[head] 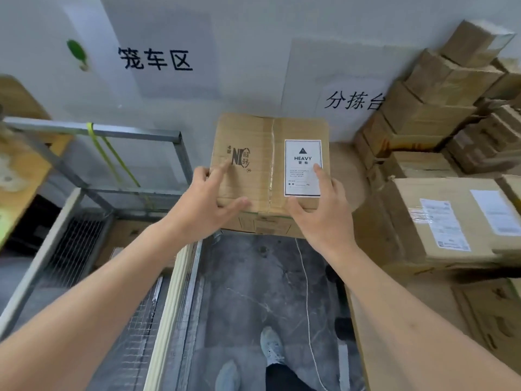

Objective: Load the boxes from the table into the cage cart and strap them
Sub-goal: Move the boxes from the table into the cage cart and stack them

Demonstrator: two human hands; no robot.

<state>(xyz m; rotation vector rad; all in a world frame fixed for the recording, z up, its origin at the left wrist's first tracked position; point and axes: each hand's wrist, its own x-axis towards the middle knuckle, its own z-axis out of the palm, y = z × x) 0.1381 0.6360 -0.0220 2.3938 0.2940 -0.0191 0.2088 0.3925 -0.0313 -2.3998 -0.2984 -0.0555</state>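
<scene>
Nearest, underfoot: grey floor [253, 292] and two shoes [270, 345], standing in the gap between cart [169, 292] to the left and bench [366, 320] to the right. Further out, both forearms reaching forward to one box [253, 153] held at about chest height, seemingly clear of the bench and not yet over the cart. Left hand [203, 204] on the near left corner, fingers spread across the top, thumb along the front edge, palm wrapping the corner. Right hand [318, 210] on the near right corner, fingers splayed over a white HEAVY label [303, 167], thumb on the front edge. Both grips spread and pressing rather than pinching; whether any fingers reach under the base, cannot tell. Taped seam running away from the body down the middle, top looking roughly square. Key relation: cart lying left of and below the box, its mesh side wall and top rail [93, 131] between the box and the bay, so probably a swing to the left and a lift over the rail before lowering; left hand nearer the cart, likely leading. Yellow strap [112, 156] hanging from the far rail, loose. Right and beyond, more boxes stacked on the bench [439, 215], a taller pile [428, 108] against the wall. Farthest, white wall with two paper signs [155, 59].
</scene>
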